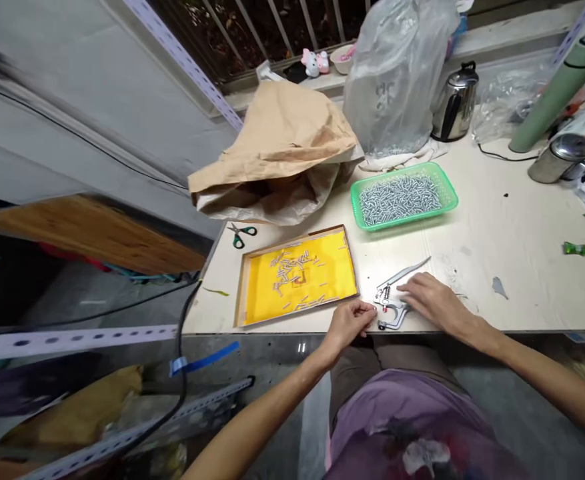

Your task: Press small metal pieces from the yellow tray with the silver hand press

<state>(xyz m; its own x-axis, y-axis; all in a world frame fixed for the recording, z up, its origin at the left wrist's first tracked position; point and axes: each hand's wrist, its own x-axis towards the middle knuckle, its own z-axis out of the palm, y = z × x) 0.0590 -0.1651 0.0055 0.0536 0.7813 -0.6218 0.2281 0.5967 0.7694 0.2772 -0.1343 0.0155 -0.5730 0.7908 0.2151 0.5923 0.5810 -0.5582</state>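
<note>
Right hand (435, 301): rests flat, fingers loosely spread, over the handles of the metal press pliers (393, 298) at the desk's (497, 220) front edge.
Left hand (351, 322): fingertips pressed together at the pliers' jaw end; whether they pinch a small part cannot be told.
Advice: steady the pliers and seat the piece squarely before squeezing.
Yellow tray (297, 277): left of the hands, loose metal pieces.
Green basket (403, 195): behind, full.
Scissors (241, 234): left edge.

A pale worktable (497, 220) stands against a grey wall (97, 87), below a dark barred window (272, 27)
</note>
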